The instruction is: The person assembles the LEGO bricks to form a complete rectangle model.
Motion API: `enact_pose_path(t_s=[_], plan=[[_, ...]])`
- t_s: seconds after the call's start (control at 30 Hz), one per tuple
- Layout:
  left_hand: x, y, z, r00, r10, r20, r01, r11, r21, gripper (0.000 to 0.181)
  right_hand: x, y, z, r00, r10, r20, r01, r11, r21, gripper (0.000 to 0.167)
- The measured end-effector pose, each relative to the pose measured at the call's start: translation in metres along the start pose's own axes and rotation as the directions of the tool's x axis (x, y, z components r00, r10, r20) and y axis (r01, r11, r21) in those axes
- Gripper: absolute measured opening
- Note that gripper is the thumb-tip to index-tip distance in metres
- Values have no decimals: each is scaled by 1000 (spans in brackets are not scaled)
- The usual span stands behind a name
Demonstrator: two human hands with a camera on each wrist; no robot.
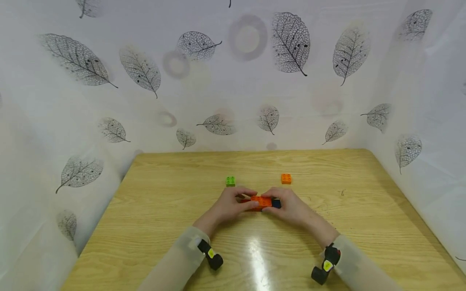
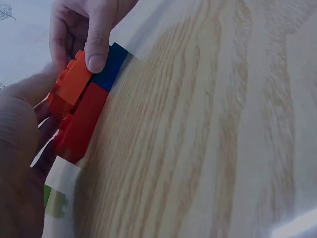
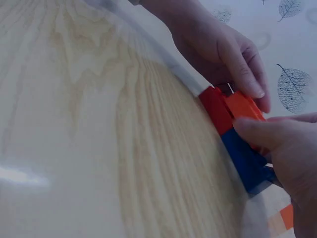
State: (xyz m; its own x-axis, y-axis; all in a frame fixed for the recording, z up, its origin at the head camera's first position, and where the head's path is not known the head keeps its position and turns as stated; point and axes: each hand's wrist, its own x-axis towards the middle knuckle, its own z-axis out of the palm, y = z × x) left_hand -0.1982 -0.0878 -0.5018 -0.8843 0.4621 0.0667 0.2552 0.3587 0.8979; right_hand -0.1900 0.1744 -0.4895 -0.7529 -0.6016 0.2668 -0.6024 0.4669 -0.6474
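An orange building brick (image 1: pixel 263 200) lies across the top of a red brick (image 2: pixel 88 121) and a blue brick (image 3: pixel 243 159), which stand end to end on the table. My left hand (image 1: pixel 231 203) pinches the orange brick near its left end, thumb on the near side. From the other side my right hand (image 1: pixel 290 207) grips the same brick, its thumb pressed on the near face beside the blue brick. A thin dark gap shows between the orange and red bricks in the left wrist view. My fingers hide much of the far side.
A green brick (image 1: pixel 230 181) sits behind my left hand. Another orange brick (image 1: pixel 286 178) sits behind my right hand. The wooden table (image 1: pixel 164 226) ends at a white leaf-patterned sheet (image 1: pixel 225 89) at the back and sides.
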Motion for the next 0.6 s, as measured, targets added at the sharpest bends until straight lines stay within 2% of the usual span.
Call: enact_pose_path(t_s=[0.1, 0.23, 0.43, 0.6], plan=[[2, 4, 1, 1000, 19, -3, -19, 1000, 6, 36, 0, 0, -4, 1000, -14, 17, 14, 1000, 20, 40], [1, 5, 0, 1000, 13, -10, -13, 999, 32, 35, 1, 2, -5, 1000, -10, 26, 9, 999, 48, 33], [1, 0, 1, 999, 39, -25, -37, 997, 63, 37, 2, 5, -4, 1000, -9, 3, 9, 998, 60, 27], [3, -4, 4, 998, 59, -32, -57, 997, 61, 32, 1, 7, -2, 1000, -4, -20, 5, 997, 82, 26]])
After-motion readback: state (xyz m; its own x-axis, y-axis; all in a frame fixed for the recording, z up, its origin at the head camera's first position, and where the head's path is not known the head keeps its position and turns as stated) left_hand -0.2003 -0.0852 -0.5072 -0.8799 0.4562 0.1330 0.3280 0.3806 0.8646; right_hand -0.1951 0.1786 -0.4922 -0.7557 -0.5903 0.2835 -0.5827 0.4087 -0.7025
